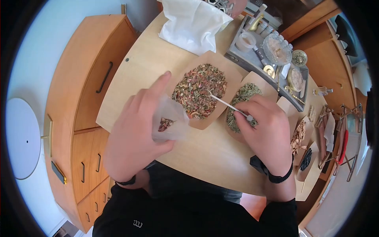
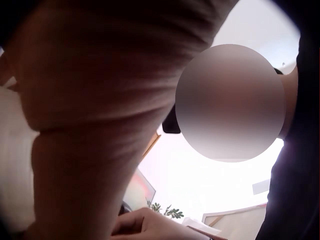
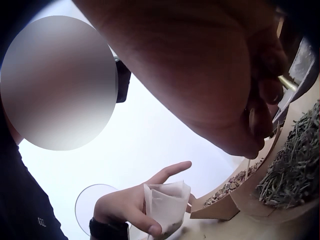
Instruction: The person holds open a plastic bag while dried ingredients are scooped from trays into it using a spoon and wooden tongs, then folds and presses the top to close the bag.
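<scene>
My left hand [image 1: 132,136] holds a translucent white sachet [image 1: 175,122] with its mouth open. A small clump of dried petals and leaves [image 1: 165,124] lies inside it. The index finger points away from the sachet, while the thumb sits against its near side; the right wrist view shows this sachet [image 3: 167,202] too. Between thumb and fingers, my right hand [image 1: 268,132] pinches a thin pale spoon [image 1: 227,104]. Its tip is in the mixed dried flowers and herbs [image 1: 199,85] on a brown paper tray [image 1: 233,73]. Below the right hand is a second paper tray [image 1: 268,84] of green dried herb [image 1: 245,91].
A white cloth bag [image 1: 189,27] stands at the back of the table [image 1: 136,71]. A grey tray [image 1: 252,65] with jars and dishes lies at back right. Farther right are trays of wood chips [image 1: 299,138] and black pieces [image 1: 306,159]. A wooden drawer cabinet [image 1: 89,79] borders the left side.
</scene>
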